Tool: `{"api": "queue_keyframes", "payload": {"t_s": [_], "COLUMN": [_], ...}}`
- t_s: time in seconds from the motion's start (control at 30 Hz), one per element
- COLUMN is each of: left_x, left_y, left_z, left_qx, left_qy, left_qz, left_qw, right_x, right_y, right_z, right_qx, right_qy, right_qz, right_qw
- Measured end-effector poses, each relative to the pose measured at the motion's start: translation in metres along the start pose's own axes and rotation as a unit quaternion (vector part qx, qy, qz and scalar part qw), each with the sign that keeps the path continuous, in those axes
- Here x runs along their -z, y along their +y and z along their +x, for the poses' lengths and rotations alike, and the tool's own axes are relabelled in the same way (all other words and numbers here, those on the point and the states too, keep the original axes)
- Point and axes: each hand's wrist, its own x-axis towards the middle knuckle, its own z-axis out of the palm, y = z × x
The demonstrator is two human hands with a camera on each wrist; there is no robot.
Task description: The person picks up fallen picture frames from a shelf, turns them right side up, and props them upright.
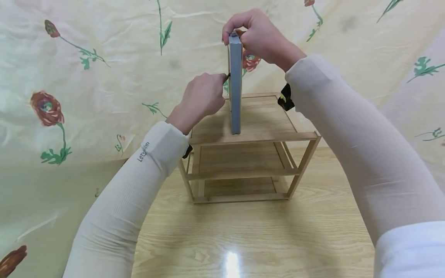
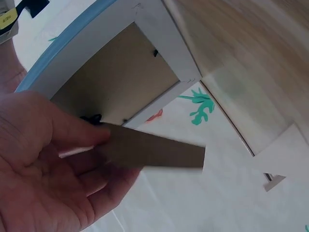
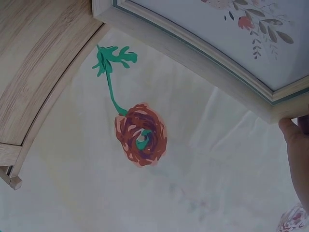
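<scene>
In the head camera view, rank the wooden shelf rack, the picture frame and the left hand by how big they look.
1. Wooden shelf rack, clearly the largest.
2. Picture frame, seen edge-on, and the left hand look about alike; the frame is taller, the hand wider, so no ranking between them.

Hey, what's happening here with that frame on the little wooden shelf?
A person is standing a picture frame upright on the top board of a small wooden shelf unit. The right hand grips the frame's top edge. The left hand is at its back, pinching the brown cardboard easel stand, which is swung out from the backing. The shelf sits on a wooden table before a floral cloth.
</scene>
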Motion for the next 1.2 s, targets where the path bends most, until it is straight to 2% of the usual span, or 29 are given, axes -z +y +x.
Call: {"api": "queue_keyframes", "payload": {"t_s": [0.17, 0.33, 0.43, 0.53, 0.63, 0.7, 0.77, 0.83, 0.9, 1.03, 1.2], "left_x": [0.002, 0.007, 0.012, 0.014, 0.011, 0.005, -0.004, -0.014, -0.023, -0.035, -0.037], "left_y": [-0.001, 0.003, 0.008, 0.013, 0.018, 0.022, 0.025, 0.028, 0.03, 0.032, 0.033], "left_z": [-0.006, -0.016, -0.024, -0.033, -0.039, -0.04, -0.039, -0.037, -0.035, -0.032, -0.033], "left_qx": [0.01, 0.018, 0.006, -0.022, -0.036, -0.028, -0.007, 0.007, 0.016, 0.01, -0.004], "left_qy": [-0.036, 0.013, 0.045, 0.058, 0.058, 0.061, 0.068, 0.089, 0.112, 0.166, 0.185], "left_qz": [-0.013, -0.041, -0.085, -0.156, -0.238, -0.278, -0.299, -0.307, -0.3, -0.276, -0.253], "left_qw": [0.9992, 0.9989, 0.9953, 0.9857, 0.9689, 0.9583, 0.9519, 0.9477, 0.9472, 0.9468, 0.9496], "right_x": [-0.002, -0.002, -0.003, -0.005, -0.007, -0.007, -0.008, -0.008, -0.008, -0.01, -0.01], "right_y": [0.0, 0.001, 0.001, 0.001, 0.001, 0.001, 0.001, 0.002, 0.003, 0.003, 0.0], "right_z": [0.002, 0.003, 0.003, 0.004, 0.004, 0.004, 0.004, 0.004, 0.003, 0.002, 0.002], "right_qx": [0.004, 0.002, 0.005, 0.018, 0.027, 0.029, 0.029, 0.029, 0.025, 0.024, 0.022], "right_qy": [-0.002, -0.003, -0.002, -0.001, 0.0, 0.002, 0.005, 0.006, 0.007, 0.006, 0.004], "right_qz": [0.003, 0.013, 0.016, 0.023, 0.03, 0.03, 0.028, 0.028, 0.032, 0.037, 0.035], "right_qw": [1.0, 1.0, 1.0, 1.0, 0.999, 0.999, 0.999, 0.999, 0.999, 0.999, 0.999]}}
